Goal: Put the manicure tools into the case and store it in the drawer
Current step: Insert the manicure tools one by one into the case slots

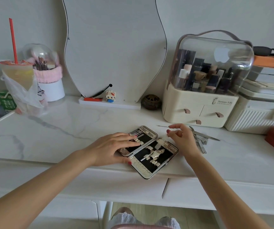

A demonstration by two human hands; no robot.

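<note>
One manicure case (156, 156) lies open flat at the near edge of the marble vanity top (58, 129), just above two closed drawer fronts (215, 190). The left hand (111, 147) rests flat on its left half, fingers spread and gripping nothing. The right hand (182, 138) hovers over the right half, thumb and forefinger pinched on what may be a small pale tool, too blurred to name. Beside it lie perhaps three loose metal tools (202, 139), with a thin probe (163, 126) beyond, before one cosmetics organizer (199, 109).
</note>
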